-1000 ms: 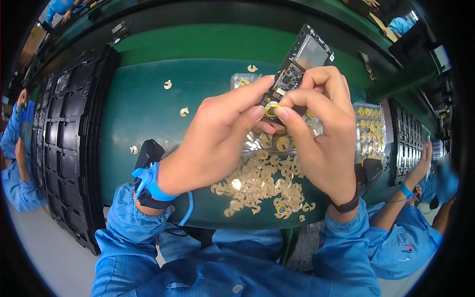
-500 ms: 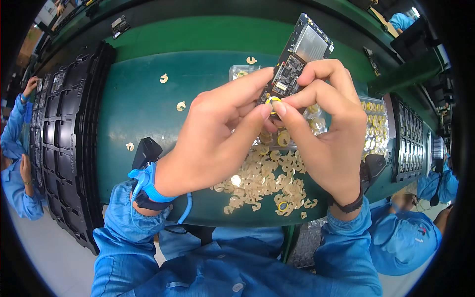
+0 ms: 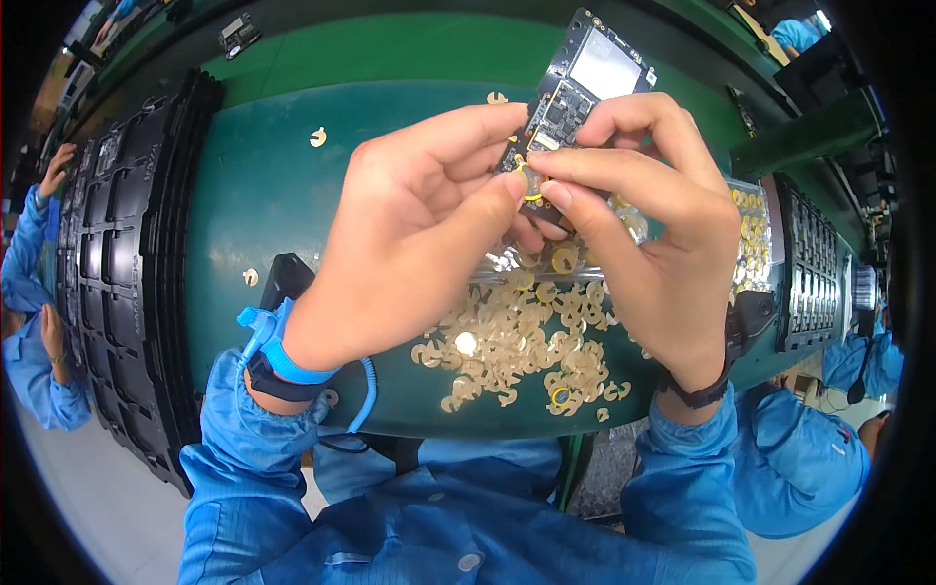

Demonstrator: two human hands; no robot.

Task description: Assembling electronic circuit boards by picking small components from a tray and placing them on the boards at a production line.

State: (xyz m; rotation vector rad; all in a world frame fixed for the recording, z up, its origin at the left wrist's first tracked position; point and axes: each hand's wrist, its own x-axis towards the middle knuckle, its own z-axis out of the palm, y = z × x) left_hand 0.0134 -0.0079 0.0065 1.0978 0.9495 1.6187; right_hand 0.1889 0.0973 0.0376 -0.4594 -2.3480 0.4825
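Left hand [image 3: 405, 224] gripping circuit board [image 3: 564, 112], yellow-rimmed disc [image 3: 532, 185] on it; right hand [image 3: 668, 214] touching disc, I can't tell whether pinched or fully seated.

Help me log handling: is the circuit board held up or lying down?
Held up: the left hand grips the circuit board, its fingers showing beneath.

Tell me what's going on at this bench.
The person's left hand holds a dark circuit board up over the green table. The right hand has its thumb and index finger at a yellow-rimmed round part by the board's lower end. Pale notched discs lie heaped below; black trays stand at left.
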